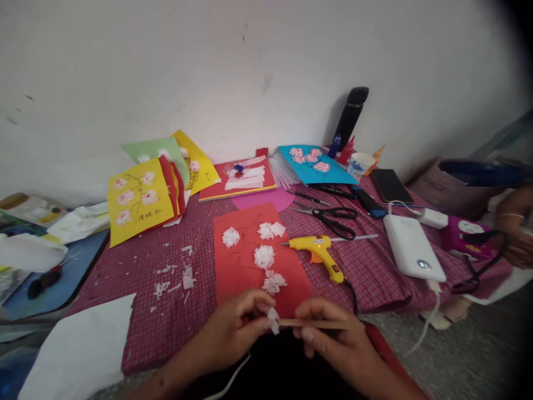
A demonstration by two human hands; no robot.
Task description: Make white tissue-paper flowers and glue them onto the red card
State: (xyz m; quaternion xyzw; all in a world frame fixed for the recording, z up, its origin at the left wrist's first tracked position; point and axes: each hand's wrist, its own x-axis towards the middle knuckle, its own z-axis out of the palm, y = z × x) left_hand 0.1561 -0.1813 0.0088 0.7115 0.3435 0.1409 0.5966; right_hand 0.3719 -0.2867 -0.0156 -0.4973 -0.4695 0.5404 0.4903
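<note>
My left hand (244, 328) pinches a small piece of white tissue paper (273, 320) between thumb and fingers. A thin wooden stick (314, 323) lies in my right hand (327, 339), its tip touching the tissue. Both hands are just in front of a red paper sheet (233, 272), which bears drawn dark stems and several crumpled white tissue flowers (264, 256). A yellow glue gun (318, 249) rests at the sheet's right edge, its nozzle over the paper and a clear glue stick in its back.
Black-handled scissors (333, 216) and a white power bank (412, 247) lie to the right. Tissue scraps (188, 278) are scattered on the checked cloth (145, 333). Finished flower cards (139, 197) lean at back left; a blue card (316, 165) and black bottle (352, 114) are behind. Another person's hand (518, 244) shows far right.
</note>
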